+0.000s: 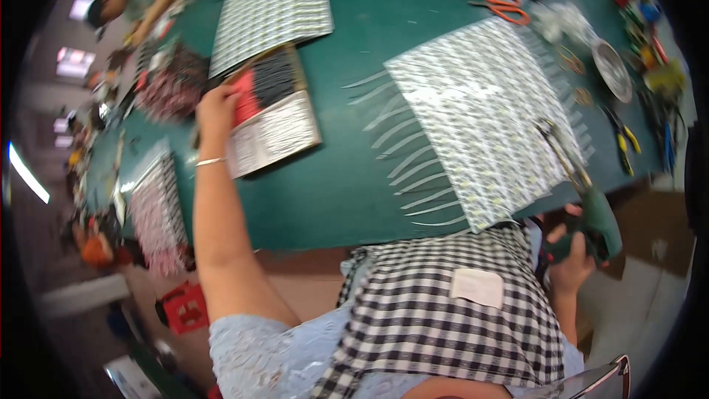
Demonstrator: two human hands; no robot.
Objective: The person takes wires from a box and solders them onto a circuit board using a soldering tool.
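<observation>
My left hand (215, 115), with a thin bracelet at the wrist, grips the left edge of a shallow box (316, 117). Red pieces (248, 100), black strip-like pieces (273, 78) and whitish pieces (284, 131) fill its sections. Low at the right, by the table edge, my right hand (570, 260) is closed round a green-bodied hand tool (602, 223) with long metal prongs. Those prongs reach over the right part of a silvery woven sheet (480, 118). Loose pale strips (417, 166) stick out from the sheet's left side.
Another woven sheet (277, 7) lies beyond the box. Orange-handled scissors (508, 7), a round dish (611, 70) and yellow-handled pliers (625, 140) are at the right. A fringed pinkish bundle (173, 87) and a checked piece (156, 210) lie left. A person (140, 4) sits far left.
</observation>
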